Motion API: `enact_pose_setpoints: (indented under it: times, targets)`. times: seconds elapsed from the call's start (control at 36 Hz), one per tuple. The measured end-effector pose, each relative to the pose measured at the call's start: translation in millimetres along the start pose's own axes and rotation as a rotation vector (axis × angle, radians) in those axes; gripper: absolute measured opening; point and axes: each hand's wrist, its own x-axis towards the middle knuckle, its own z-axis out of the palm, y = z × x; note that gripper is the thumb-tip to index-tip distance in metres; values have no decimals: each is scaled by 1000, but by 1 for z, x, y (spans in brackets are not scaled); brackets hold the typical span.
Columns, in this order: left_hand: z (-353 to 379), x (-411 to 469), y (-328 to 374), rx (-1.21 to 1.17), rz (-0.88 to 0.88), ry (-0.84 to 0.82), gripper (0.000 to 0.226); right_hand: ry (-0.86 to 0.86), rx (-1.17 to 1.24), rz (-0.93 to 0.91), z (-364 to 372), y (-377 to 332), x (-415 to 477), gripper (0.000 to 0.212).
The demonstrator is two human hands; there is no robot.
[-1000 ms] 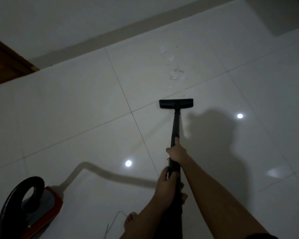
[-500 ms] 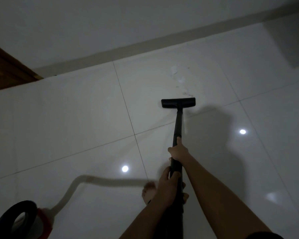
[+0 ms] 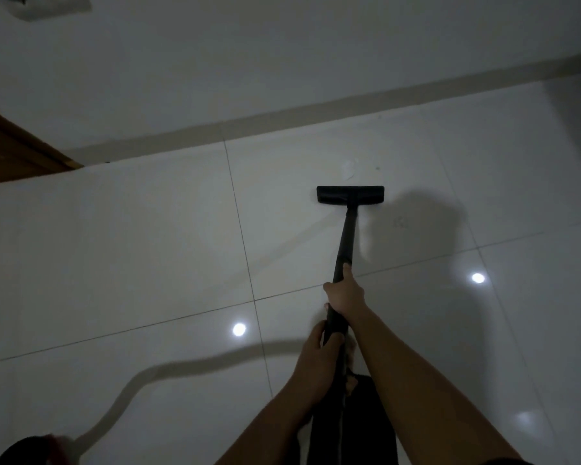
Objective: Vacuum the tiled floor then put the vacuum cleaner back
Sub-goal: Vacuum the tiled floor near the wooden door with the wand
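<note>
The floor head has advanced near the scraps, dead ahead along the wand I grip, right hand before left hand.

The room was dim. The glossy pale tiled floor reflected two bright light spots and met a white wall along a grey skirting strip; brown woodwork stood far left.

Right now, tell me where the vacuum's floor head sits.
Head view: the floor head rests on the tiled floor right of centre, just below the pale debris.
</note>
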Motion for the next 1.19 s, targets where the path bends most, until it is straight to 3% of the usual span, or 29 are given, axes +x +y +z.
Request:
enact_pose_setpoints:
  times: [0.81,1.19]
  targets:
    - [62,146,150,-106,-4,-7,29,32,-47,-46,-120,-137,133,75]
    - [94,145,141,-83,-69,-48,28,48,-50,-19,-152,-111,124,72]
